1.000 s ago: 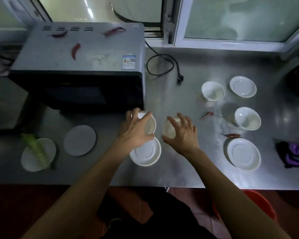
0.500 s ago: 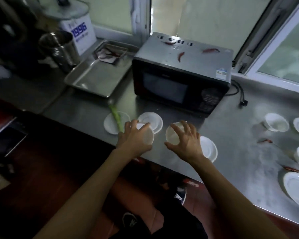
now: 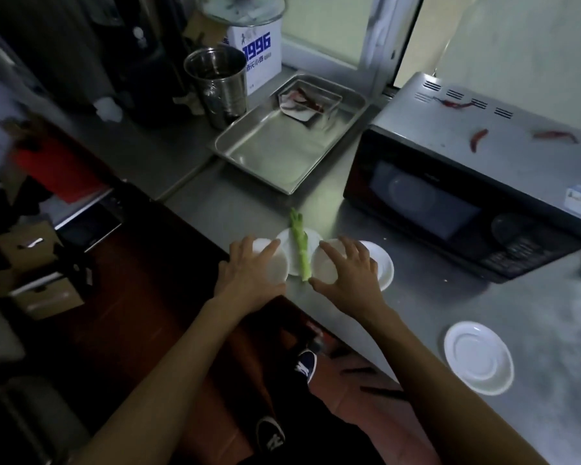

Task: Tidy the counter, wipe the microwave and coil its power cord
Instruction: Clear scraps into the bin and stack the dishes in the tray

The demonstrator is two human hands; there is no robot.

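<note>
Steel counter (image 3: 416, 307) runs from the far left to the near right, with the microwave (image 3: 467, 196) standing toward its far edge. Left hand (image 3: 249, 273) grips a white bowl (image 3: 275, 266) from above, fingers curled over its rim, beyond the counter's near edge. Right hand (image 3: 349, 273) grips a second bowl (image 3: 326, 266) the same way, fingers spread and curled around the rim, above a saucer (image 3: 384, 266) by the near edge. Between the two bowls lies a green stalk (image 3: 299, 246) across a plate (image 3: 311, 238); whether either bowl touches the plate cannot be told. Another saucer (image 3: 478, 357) sits alone toward the near right edge, well apart from the hands. Three red chillies (image 3: 477, 139) lie on the microwave top. A steel tray (image 3: 275, 152) sits left of the microwave, holding a small clear container (image 3: 311, 100) at its far end. A steel cup (image 3: 217, 83) stands just beside the tray's far left corner, with a white box (image 3: 259, 52) behind it. The power cord is not visible.
</note>
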